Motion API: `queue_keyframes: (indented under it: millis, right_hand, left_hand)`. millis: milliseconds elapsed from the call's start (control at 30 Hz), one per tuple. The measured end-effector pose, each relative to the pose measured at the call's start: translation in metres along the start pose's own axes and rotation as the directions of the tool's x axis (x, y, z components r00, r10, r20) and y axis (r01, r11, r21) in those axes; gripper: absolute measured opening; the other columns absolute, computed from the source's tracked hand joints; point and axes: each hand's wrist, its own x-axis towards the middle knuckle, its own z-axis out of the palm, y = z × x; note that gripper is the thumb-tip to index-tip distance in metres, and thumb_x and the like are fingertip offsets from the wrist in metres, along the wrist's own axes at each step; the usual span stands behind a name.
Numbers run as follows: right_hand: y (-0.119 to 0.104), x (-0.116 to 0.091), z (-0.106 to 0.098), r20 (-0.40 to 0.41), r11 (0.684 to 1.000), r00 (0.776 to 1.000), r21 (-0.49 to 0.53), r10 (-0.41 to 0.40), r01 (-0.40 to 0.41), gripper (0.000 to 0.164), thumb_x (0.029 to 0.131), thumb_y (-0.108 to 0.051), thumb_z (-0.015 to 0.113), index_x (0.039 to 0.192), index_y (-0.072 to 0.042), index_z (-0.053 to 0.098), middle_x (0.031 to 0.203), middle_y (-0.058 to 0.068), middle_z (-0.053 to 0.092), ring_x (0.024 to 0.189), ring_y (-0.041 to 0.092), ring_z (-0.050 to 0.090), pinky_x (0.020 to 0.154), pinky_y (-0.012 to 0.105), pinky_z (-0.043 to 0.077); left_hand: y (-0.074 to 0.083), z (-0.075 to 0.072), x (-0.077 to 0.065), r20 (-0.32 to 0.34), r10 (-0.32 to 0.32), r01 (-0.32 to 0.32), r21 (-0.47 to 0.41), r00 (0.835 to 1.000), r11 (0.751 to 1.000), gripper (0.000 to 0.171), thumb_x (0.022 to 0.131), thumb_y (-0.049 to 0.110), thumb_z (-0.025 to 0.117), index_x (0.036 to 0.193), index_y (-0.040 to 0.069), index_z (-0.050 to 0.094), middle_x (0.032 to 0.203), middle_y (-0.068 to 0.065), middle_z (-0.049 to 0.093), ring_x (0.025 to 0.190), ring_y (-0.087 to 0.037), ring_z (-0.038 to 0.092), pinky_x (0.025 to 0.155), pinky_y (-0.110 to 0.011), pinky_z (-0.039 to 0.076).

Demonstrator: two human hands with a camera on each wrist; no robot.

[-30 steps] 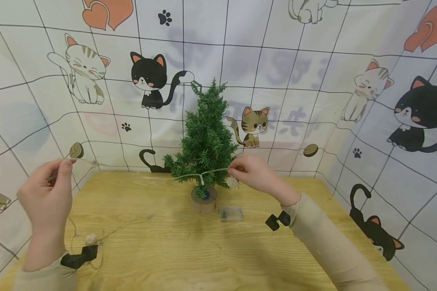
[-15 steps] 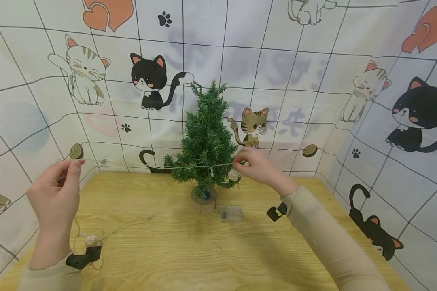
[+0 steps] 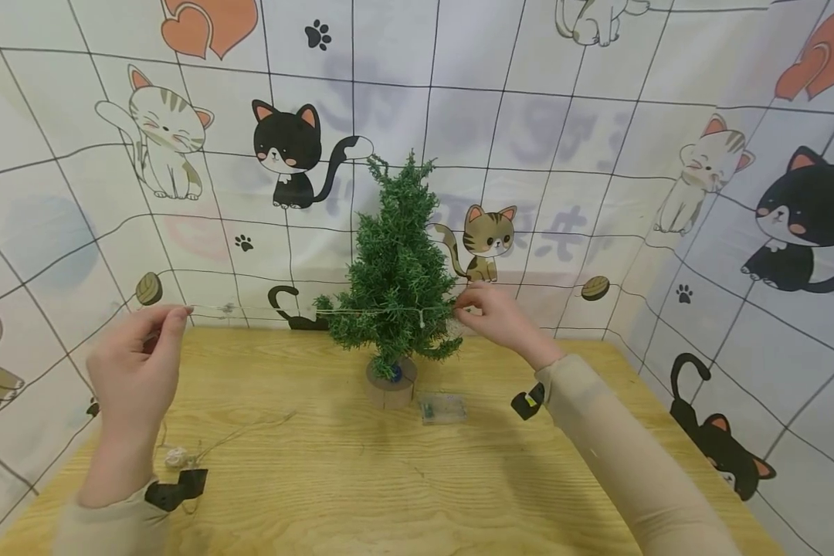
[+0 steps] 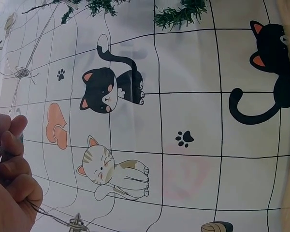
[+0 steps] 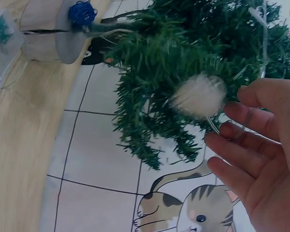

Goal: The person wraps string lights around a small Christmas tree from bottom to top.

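A thin, clear light string (image 3: 361,311) is stretched level between my two hands, across the front of a small artificial Christmas tree (image 3: 399,255). My left hand (image 3: 135,367) pinches one end of this stretch, left of the tree. In the left wrist view, a wiry ball (image 4: 22,72) hangs on the string beyond those fingers. Close to the tree's right branches, my right hand (image 3: 500,320) pinches the string with thumb and fingers. A pale, blurred ball (image 5: 200,96) dangles from the string just past its fingertips, against the green branches.
The tree stands on a round wooden base (image 3: 391,390) at the table's back. Right beside it lies a clear battery box (image 3: 443,408). More string with a pale woven ball (image 3: 176,457) lies on the table (image 3: 361,486) at left. A cat-print cloth (image 3: 563,139) hangs behind.
My left hand has moved right, toward the tree. My right hand has shifted slightly right and up, and the string has risen from low on the tree to lie straighter across its lower branches.
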Motion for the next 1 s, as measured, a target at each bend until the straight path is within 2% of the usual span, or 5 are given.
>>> queue_keyframes:
  millis: [367, 600, 700, 833, 1000]
  right_hand:
    - [0.015, -0.006, 0.012, 0.093, 0.997, 0.994, 0.045, 0.053, -0.057, 0.019, 0.095, -0.017, 0.057, 0.1, -0.005, 0.071, 0.101, 0.007, 0.066, 0.098, 0.026, 0.063, 0.085, 0.043, 0.051]
    - [0.022, -0.011, 0.025, 0.171, 0.95, 0.984, 0.293, 0.055, -0.104, 0.024, 0.099, -0.01, 0.051, 0.113, 0.003, 0.066, 0.113, 0.017, 0.064, 0.104, 0.033, 0.063, 0.089, 0.046, 0.05]
    - [0.021, -0.013, 0.027, 0.208, 0.923, 0.976, 0.357, 0.07, -0.142, 0.028, 0.1, -0.012, 0.049, 0.119, 0.004, 0.062, 0.121, 0.02, 0.06, 0.11, 0.037, 0.06, 0.091, 0.048, 0.048]
    - [0.019, -0.016, 0.023, 0.253, 0.908, 0.965, 0.384, 0.074, -0.17, 0.032, 0.101, -0.015, 0.048, 0.125, 0.003, 0.059, 0.125, 0.02, 0.059, 0.112, 0.036, 0.058, 0.09, 0.046, 0.049]
    - [0.018, -0.018, 0.017, 0.277, 0.911, 0.958, 0.375, 0.068, -0.173, 0.042, 0.099, -0.017, 0.051, 0.135, 0.005, 0.051, 0.132, 0.022, 0.054, 0.117, 0.04, 0.055, 0.092, 0.047, 0.049]
  left_hand:
    - [-0.001, 0.012, -0.001, 0.016, 0.079, -0.079, -0.026, 0.997, 0.997, 0.01, 0.09, 0.003, 0.067, 0.09, -0.002, 0.075, 0.085, 0.029, 0.055, 0.07, 0.016, 0.048, 0.066, -0.006, 0.036]
    - [0.006, 0.01, -0.002, 0.048, 0.113, -0.111, -0.044, 0.992, 0.993, 0.013, 0.091, 0.006, 0.065, 0.091, -0.002, 0.075, 0.086, 0.029, 0.056, 0.07, 0.015, 0.048, 0.065, -0.007, 0.036]
    - [0.011, 0.009, 0.001, 0.077, 0.133, -0.13, -0.041, 0.988, 0.991, 0.014, 0.092, 0.009, 0.065, 0.093, -0.001, 0.075, 0.084, 0.019, 0.062, 0.072, 0.015, 0.05, 0.066, -0.007, 0.037]
    - [0.025, 0.011, 0.017, 0.11, 0.215, -0.212, -0.04, 0.97, 0.976, 0.011, 0.091, 0.006, 0.066, 0.096, 0.001, 0.075, 0.079, -0.005, 0.065, 0.071, 0.009, 0.046, 0.066, -0.011, 0.034]
    - [0.047, 0.013, 0.045, 0.151, 0.338, -0.337, -0.031, 0.929, 0.941, 0.009, 0.088, 0.002, 0.067, 0.093, 0.001, 0.075, 0.071, -0.006, 0.059, 0.067, -0.002, 0.037, 0.063, -0.018, 0.026]
